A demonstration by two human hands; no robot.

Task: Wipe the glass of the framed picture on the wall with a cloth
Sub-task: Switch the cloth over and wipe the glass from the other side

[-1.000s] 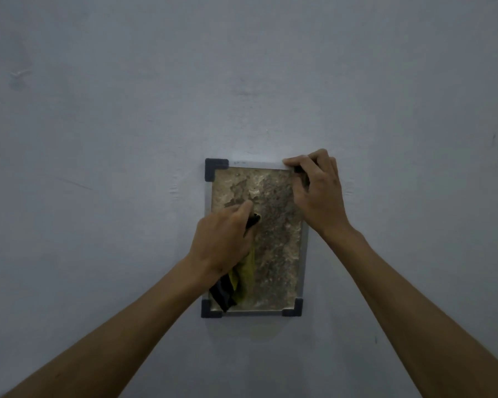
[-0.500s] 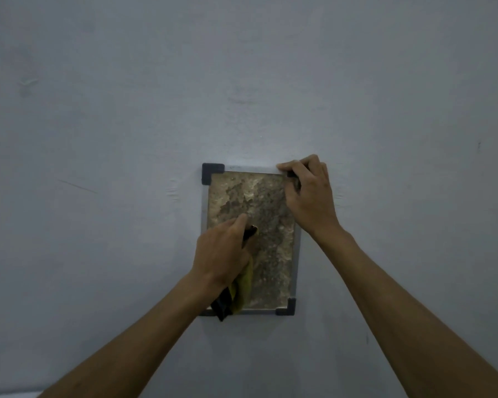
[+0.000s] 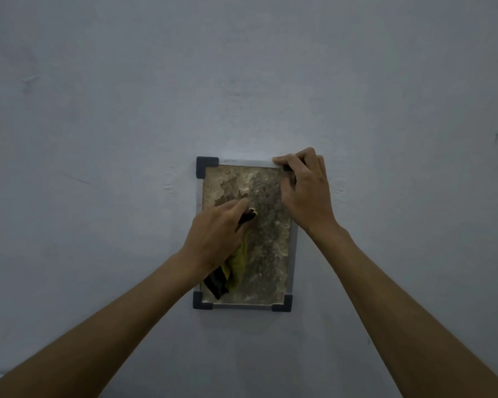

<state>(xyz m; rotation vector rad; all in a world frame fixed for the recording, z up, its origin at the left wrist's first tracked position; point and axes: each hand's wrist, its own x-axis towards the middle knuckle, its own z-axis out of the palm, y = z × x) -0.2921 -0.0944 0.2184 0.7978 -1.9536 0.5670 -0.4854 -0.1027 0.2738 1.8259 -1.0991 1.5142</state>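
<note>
A small framed picture [image 3: 268, 254] with a grey rim and dark corner pieces hangs on the wall, its glass over a mottled brown image. My left hand [image 3: 216, 237] presses a yellow and black cloth [image 3: 233, 268] flat against the left half of the glass; the cloth's tail hangs down toward the lower left corner. My right hand [image 3: 305, 193] grips the frame's upper right corner, covering that corner piece.
A plain pale grey wall [image 3: 127, 110] surrounds the frame on all sides, with faint scuffs at the left and a small dark mark at the far right. Both my bare forearms reach up from the bottom of the view.
My left hand with the cloth has shifted slightly over the left half of the glass. My right hand keeps its hold on the upper right corner. The camera view has drifted a little.
</note>
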